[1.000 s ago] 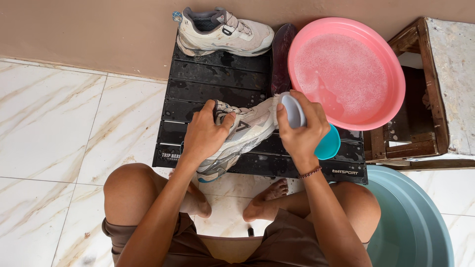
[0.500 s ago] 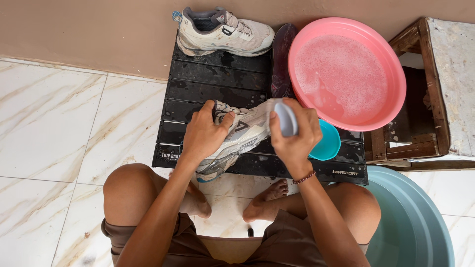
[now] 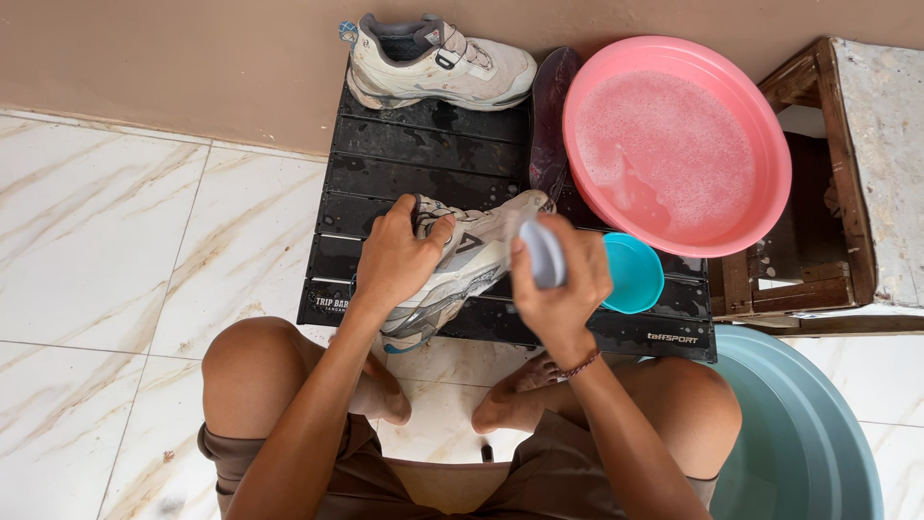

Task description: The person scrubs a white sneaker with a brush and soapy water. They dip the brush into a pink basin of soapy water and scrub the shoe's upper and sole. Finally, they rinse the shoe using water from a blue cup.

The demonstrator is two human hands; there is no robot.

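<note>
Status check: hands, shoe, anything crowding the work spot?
Left hand grips the pale sneaker on the black slatted table. Right hand holds a brush at the sneaker. Small teal bowl and pink basin close by.

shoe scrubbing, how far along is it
Set up: the pink basin holds soapy water. In hand: the left hand steadies a pale sneaker on the black slatted table while the right hand holds a brush against it. Left: the second sneaker sits by the wall, untouched; whether it is washed is unclear.
</note>
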